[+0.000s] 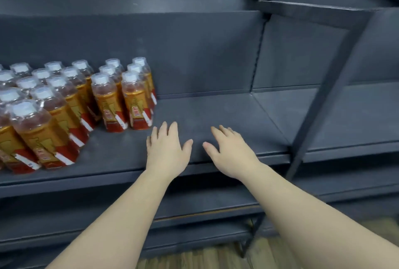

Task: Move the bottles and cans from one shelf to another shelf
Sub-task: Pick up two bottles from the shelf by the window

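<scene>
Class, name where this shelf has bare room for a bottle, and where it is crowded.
Bare: the shelf from the rightmost bottles to the neighbouring bay; that bay's shelf too. Crowded: the left end, packed with bottles.

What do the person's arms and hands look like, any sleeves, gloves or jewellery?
The left hand and right hand are bare: no gloves, rings, watch or bracelet show. Both forearms are uncovered down to the frame's edge, with no sleeve in view.

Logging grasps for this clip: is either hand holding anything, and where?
Nothing is held. The left hand and right hand hover open over the shelf, clear of the bottles.
</scene>
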